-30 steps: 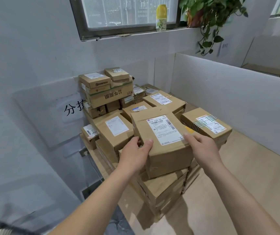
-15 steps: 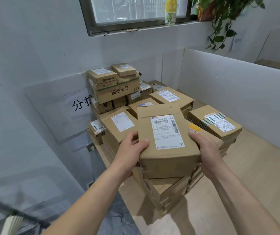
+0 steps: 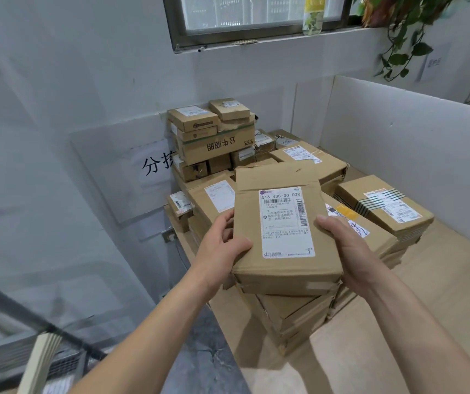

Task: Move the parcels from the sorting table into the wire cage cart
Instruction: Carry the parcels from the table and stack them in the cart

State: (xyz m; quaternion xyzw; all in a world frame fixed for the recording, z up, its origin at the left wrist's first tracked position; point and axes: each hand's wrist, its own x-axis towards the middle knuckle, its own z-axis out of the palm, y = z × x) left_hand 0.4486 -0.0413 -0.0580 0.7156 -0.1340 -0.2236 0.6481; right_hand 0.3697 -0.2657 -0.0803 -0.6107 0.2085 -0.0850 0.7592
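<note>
A brown cardboard parcel (image 3: 279, 268) with a white shipping label is lifted above the pile, tilted toward me. My left hand (image 3: 219, 251) grips its left edge, thumb on top. My right hand (image 3: 344, 248) grips its right edge, thumb near the label. Under it lies a stack of several more parcels (image 3: 293, 314) on the wooden sorting table (image 3: 441, 285). The dark top rail of the wire cage cart (image 3: 14, 308) shows at the lower left, with a flat pale item (image 3: 40, 362) leaning inside it.
A taller pile of small boxes (image 3: 211, 137) stands at the table's back against the wall. A taped parcel (image 3: 381, 206) sits to the right. White partition panels (image 3: 399, 132) border the table's right side. A window, bottle and hanging plant are above.
Both hands have lifted the labelled parcel off the stack and drawn it toward me. My view has turned left, bringing the cart's rail into sight.
</note>
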